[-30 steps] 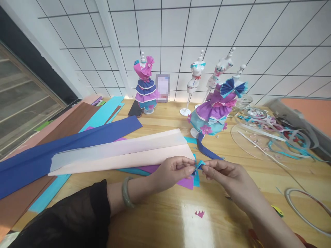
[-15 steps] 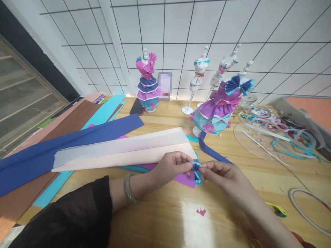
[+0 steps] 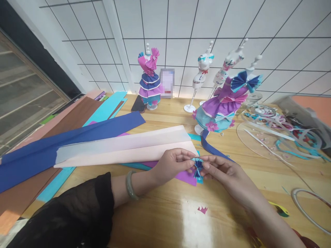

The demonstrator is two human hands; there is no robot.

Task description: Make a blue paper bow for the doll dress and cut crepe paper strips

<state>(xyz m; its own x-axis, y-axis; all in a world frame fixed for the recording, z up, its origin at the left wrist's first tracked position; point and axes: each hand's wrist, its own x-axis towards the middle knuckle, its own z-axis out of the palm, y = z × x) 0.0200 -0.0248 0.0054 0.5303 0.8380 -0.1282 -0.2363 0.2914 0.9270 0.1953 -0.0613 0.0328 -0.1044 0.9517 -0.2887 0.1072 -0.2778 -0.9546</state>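
A small pleated paper bow (image 3: 198,167), blue with turquoise edges, is pinched between both hands just above the wooden table (image 3: 165,217). My left hand (image 3: 172,164) grips its left side with thumb and fingers closed. My right hand (image 3: 222,172) pinches its right side. Under the hands lie a purple paper piece (image 3: 184,176) and a long pale pink sheet (image 3: 124,148). My left wrist wears a green bangle (image 3: 130,186) below a black sleeve.
Long blue (image 3: 64,144), turquoise and brown paper sheets spread to the left. Small mannequins stand at the back: one in a pink-blue dress (image 3: 149,82), two bare ones (image 3: 201,74), one in a purple-teal dress (image 3: 223,103). Ribbon scraps on a clear plate (image 3: 271,137) lie right. A phone (image 3: 139,103) lies near the wall.
Both hands have turned the bow from lying sideways to standing upright between the fingertips. The view has shifted a little to the left and down.
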